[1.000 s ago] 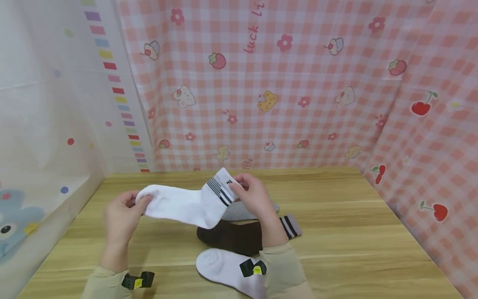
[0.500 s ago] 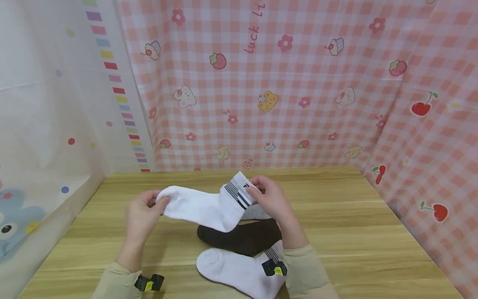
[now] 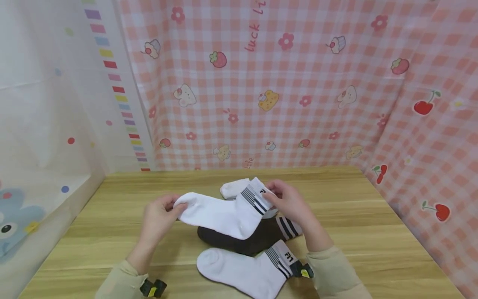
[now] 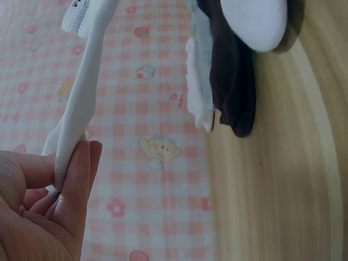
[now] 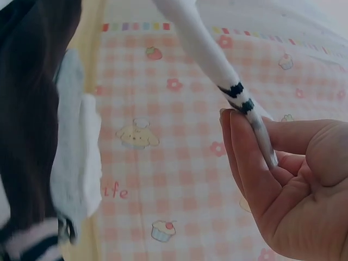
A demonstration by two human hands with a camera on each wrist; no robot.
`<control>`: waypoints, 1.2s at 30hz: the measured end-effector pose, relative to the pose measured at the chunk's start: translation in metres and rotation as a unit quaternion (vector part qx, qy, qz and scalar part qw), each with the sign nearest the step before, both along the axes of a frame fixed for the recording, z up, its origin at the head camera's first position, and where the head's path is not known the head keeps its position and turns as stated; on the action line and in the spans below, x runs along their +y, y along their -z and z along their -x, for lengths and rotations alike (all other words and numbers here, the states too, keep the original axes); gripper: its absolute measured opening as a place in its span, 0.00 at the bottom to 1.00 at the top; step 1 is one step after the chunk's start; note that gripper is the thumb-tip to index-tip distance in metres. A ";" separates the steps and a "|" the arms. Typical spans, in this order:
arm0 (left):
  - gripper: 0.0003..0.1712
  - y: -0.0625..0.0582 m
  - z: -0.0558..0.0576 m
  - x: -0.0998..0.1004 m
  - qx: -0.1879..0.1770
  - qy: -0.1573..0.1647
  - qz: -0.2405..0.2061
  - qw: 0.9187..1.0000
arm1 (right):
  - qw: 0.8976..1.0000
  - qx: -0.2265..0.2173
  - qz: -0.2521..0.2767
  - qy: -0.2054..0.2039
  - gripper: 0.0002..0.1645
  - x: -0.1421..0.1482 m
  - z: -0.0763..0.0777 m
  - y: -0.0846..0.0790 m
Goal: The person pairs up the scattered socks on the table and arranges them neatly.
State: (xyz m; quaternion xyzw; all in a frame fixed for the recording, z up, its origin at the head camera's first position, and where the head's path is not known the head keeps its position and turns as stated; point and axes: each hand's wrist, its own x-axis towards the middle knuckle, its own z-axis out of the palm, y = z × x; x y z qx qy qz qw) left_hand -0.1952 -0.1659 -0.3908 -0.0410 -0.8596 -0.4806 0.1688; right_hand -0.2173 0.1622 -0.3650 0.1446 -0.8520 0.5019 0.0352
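A white sock (image 3: 220,214) with dark stripes on its cuff is stretched between both hands above the table. My left hand (image 3: 160,218) pinches its toe end between thumb and fingers, as the left wrist view shows with the sock (image 4: 81,98) rising from the fingertips. At the other end, my right hand (image 3: 293,205) pinches the striped cuff near a small dark logo. Beneath the held sock lies a dark sock (image 3: 239,241) with a light, black-striped cuff. Nearer the front lies another white sock (image 3: 239,270) with a similar striped cuff and dark logo.
Behind the held sock, a small white sock (image 3: 233,189) lies toward the back of the wooden table (image 3: 354,270). A grey sock (image 5: 69,136) shows between it and the dark one in the right wrist view. A pink checked cloth (image 3: 239,83) hangs behind the table.
Both hands have moved right and slightly toward the front, carrying the white sock along. The small white sock at the back and the front sock's cuff have come into view.
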 end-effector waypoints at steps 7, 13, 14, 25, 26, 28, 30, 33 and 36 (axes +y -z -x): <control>0.07 0.003 -0.008 0.012 -0.033 0.035 -0.015 0.999 | 0.999 0.006 -0.030 -0.044 0.05 0.021 -0.011 0.000; 0.09 0.010 -0.014 0.017 -0.112 0.083 -0.117 0.983 | 0.996 -0.029 -0.026 -0.082 0.06 0.040 -0.018 0.009; 0.09 0.012 -0.015 0.018 -0.123 0.092 -0.123 0.981 | 0.995 -0.038 -0.026 -0.086 0.06 0.043 -0.020 0.011; 0.10 0.032 -0.034 0.023 -0.153 0.184 -0.110 0.965 | 0.986 -0.092 -0.021 -0.136 0.05 0.056 -0.042 0.027; 0.09 0.034 -0.035 0.023 -0.158 0.187 -0.114 0.963 | 0.986 -0.093 -0.022 -0.137 0.05 0.056 -0.043 0.028; 0.09 0.037 -0.037 0.025 -0.164 0.192 -0.121 0.960 | 0.986 -0.094 -0.024 -0.139 0.05 0.056 -0.046 0.031; 0.09 0.040 -0.040 0.026 -0.169 0.194 -0.124 0.958 | 0.986 -0.089 -0.034 -0.135 0.05 0.057 -0.048 0.034; 0.08 0.043 -0.043 0.028 -0.170 0.190 -0.114 0.960 | 0.987 -0.083 -0.048 -0.132 0.05 0.059 -0.050 0.038; 0.08 0.047 -0.046 0.029 -0.183 0.187 -0.109 0.959 | 0.986 -0.074 -0.061 -0.136 0.04 0.060 -0.053 0.042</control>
